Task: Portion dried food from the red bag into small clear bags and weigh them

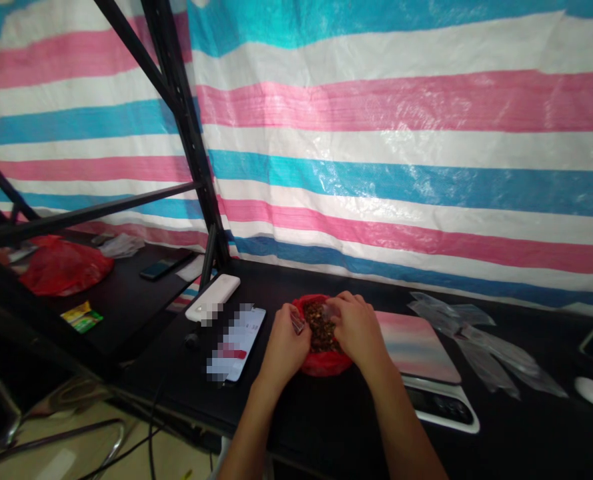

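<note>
A red plastic bag (326, 365) stands with its mouth wide, full of loose dried brown, crumbly bits (319, 327). At its left rim is my left hand (287, 343), fingers curled round what looks like a small clear plastic bag (297, 321). Over the right side of the bits, my right hand (359, 327) is closed with fingertips pointing down into them. A pale, see-through patch shows at those fingertips, too blurred to name. Just right of that hand lies a white digital scale (469, 417) with a pink and blue top plate (416, 340).
Several clear plastic bags (496, 360) lie right of the scale. A lit phone (249, 340) and a white power bank (221, 291) are on the left. Another red bag (66, 267) rests on the neighbouring table beyond a black metal frame (189, 147). A striped sheet (401, 180) hangs behind.
</note>
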A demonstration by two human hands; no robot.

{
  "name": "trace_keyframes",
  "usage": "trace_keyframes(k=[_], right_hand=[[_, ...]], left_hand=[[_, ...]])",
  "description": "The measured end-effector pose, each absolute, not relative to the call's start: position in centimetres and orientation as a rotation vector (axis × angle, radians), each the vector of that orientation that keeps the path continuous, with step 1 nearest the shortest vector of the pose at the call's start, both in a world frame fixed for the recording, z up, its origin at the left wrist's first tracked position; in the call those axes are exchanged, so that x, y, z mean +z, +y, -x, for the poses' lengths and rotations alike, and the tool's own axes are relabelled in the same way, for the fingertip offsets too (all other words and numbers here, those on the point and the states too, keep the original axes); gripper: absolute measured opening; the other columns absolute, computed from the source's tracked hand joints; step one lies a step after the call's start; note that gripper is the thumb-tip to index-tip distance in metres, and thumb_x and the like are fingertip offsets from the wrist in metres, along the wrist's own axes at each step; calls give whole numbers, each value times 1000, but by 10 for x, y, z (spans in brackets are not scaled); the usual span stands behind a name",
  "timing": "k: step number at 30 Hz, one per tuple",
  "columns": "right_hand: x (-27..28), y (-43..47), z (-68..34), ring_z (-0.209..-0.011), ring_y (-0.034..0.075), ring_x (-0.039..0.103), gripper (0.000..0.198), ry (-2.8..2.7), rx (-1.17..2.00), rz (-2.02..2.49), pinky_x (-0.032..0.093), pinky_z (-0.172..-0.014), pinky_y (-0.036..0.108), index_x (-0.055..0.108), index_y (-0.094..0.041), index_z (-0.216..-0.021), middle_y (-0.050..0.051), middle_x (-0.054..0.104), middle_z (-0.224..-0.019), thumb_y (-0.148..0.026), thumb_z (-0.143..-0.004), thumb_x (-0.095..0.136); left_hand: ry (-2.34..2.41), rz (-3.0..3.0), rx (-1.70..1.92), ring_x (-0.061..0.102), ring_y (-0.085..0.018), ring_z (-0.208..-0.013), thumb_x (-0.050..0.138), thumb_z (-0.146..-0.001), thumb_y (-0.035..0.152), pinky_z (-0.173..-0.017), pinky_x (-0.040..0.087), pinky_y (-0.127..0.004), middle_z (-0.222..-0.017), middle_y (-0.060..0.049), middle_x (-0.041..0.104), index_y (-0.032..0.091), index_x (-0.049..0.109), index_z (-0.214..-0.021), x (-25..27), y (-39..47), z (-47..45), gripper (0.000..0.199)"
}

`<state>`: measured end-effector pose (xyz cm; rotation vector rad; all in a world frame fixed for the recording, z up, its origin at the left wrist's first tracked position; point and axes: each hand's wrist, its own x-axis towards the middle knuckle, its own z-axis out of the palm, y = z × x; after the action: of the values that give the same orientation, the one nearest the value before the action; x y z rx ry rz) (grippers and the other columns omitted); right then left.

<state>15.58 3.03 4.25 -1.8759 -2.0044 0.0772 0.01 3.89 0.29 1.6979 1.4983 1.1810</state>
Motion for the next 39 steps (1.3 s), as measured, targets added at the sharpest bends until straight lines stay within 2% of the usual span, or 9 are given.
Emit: trace_keyframes(k=[3, 8, 16, 21, 29, 35, 39], right_hand=[[42, 36, -149, -105, 25, 57, 38, -2068, 86, 1864, 34, -83, 36, 73, -22, -112, 7, 70, -113, -4, -81, 61], [40, 38, -143, -106, 24, 59, 29, -2052, 158, 1810, 31, -87, 37, 74, -22, -105, 6, 74, -109, -7, -82, 64], [35, 22, -141, -110, 25, 61, 32, -1913, 216, 1780, 31, -88, 39, 74, -22, -109, 8, 75, -113, -7, -84, 60], [23, 13, -152, -108, 26, 63, 34, -1813, 230, 1728, 34, -90, 41, 73, -24, -113, 7, 76, -113, -9, -85, 61], [22, 13, -163, -107, 27, 64, 34, -1705, 248, 1503, 40, -95, 46, 71, -26, -117, 5, 74, -116, -13, -88, 60], [23, 9, -144, -113, 25, 61, 41, -1813, 220, 1274, 45, -99, 43, 71, -24, -121, 7, 69, -121, -7, -88, 53], [25, 8, -138, -112, 24, 61, 46, -1845, 125, 1205, 45, -100, 42, 70, -26, -123, 6, 69, -122, -3, -89, 49]], left_hand=[[1376, -1605, 1085, 55, -14, -67, 56, -76, 5, -66, 41, -25, -72, 4, 55, 22, 49, -81, 0, 46, 1, 19], [1236, -1517, 1163, 52, -12, -68, 55, -73, 5, -68, 41, -23, -73, 5, 53, 21, 50, -80, 4, 49, 4, 18], [1070, -1311, 1278, 52, -11, -70, 61, -73, 16, -68, 42, -22, -74, 6, 52, 21, 49, -79, 8, 50, 5, 14], [1058, -1422, 1282, 54, -12, -72, 60, -77, 19, -70, 44, -23, -76, 5, 52, 21, 50, -82, 9, 48, 5, 12], [1311, -1735, 1194, 60, -16, -71, 57, -87, 21, -67, 41, -25, -77, 3, 60, 23, 52, -90, 15, 37, 4, 6], [1355, -1840, 1106, 64, -20, -85, 58, -82, 14, -73, 43, -28, -91, -2, 65, 24, 53, -99, 10, 36, -5, 21], [1329, -1814, 1123, 65, -21, -87, 57, -83, 16, -74, 44, -29, -92, -3, 66, 24, 53, -101, 7, 36, -5, 20]])
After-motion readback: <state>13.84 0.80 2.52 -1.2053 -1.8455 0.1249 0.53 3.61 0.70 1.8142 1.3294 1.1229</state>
